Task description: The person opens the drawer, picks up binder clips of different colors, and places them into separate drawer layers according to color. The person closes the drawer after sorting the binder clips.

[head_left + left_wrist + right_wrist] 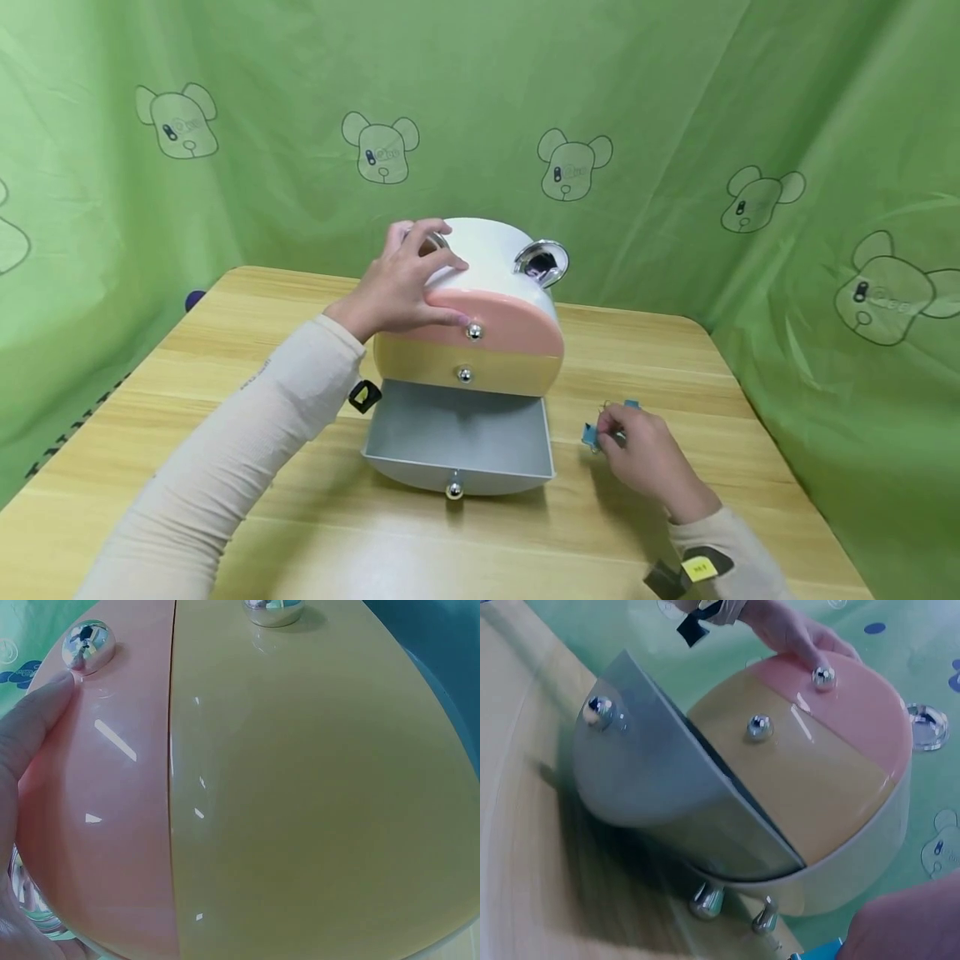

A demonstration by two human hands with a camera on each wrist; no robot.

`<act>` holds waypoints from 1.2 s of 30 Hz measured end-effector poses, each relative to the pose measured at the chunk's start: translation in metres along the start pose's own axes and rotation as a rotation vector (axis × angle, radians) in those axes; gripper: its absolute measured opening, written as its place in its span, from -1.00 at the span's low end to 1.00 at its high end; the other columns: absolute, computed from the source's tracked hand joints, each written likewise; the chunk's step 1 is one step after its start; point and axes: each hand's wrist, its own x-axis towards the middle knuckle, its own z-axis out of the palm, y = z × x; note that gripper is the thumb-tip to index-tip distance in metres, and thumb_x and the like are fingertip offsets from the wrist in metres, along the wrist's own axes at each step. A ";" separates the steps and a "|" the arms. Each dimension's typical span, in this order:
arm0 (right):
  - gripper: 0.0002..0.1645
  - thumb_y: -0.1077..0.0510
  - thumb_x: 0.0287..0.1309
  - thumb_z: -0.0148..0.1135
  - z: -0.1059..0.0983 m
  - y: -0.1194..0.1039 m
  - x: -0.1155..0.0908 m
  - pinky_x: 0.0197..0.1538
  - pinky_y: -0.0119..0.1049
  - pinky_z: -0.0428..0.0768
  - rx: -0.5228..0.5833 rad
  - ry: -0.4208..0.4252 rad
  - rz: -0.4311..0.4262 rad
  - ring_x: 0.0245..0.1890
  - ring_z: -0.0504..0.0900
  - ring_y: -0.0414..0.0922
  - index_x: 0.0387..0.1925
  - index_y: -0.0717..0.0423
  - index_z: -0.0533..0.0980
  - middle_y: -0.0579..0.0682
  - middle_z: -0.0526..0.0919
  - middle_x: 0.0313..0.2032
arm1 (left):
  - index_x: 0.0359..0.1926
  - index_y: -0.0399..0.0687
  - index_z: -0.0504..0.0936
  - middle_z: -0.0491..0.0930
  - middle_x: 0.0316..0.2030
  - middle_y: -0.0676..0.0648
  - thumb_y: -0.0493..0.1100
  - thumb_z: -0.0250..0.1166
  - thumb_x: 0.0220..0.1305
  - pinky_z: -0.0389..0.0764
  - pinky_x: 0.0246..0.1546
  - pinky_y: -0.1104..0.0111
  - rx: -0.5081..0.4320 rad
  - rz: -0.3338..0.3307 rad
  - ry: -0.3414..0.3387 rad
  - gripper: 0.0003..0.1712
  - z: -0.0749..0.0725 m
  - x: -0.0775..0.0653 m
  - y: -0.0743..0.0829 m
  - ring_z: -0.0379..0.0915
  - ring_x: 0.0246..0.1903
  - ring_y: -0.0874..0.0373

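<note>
A rounded drawer box [491,237] with a white top and silver ears stands on the table. Its pink drawer front [517,321] and yellow drawer front [420,357] are closed, while the grey bottom drawer [457,425] is pulled out with nothing inside. My left hand [401,279] grips the box's upper left, fingers over the top by the ear and thumb on the pink front beside its silver knob [88,646]. To the right of the drawer, my right hand [645,454] pinches a small blue binder clip [589,435]. In the right wrist view a bit of blue [821,951] shows at that hand.
Another small blue piece [632,404] appears just behind my right hand. The wooden table [675,367] has rounded far corners. Green curtains [480,67] with bear-head drawings hang behind and at both sides. Short silver feet [707,900] lift the box.
</note>
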 end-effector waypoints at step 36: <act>-0.76 0.47 -0.02 0.34 -0.014 -0.049 0.022 -0.37 -0.38 0.64 0.134 0.127 -0.163 -0.39 0.61 -0.16 -0.45 0.10 0.53 -0.09 0.61 -0.42 | 0.09 0.16 0.58 0.04 0.39 0.00 0.39 0.48 -0.18 0.35 0.10 -0.10 -0.009 0.001 -0.006 -0.20 -0.001 0.000 0.001 -0.17 0.34 -0.12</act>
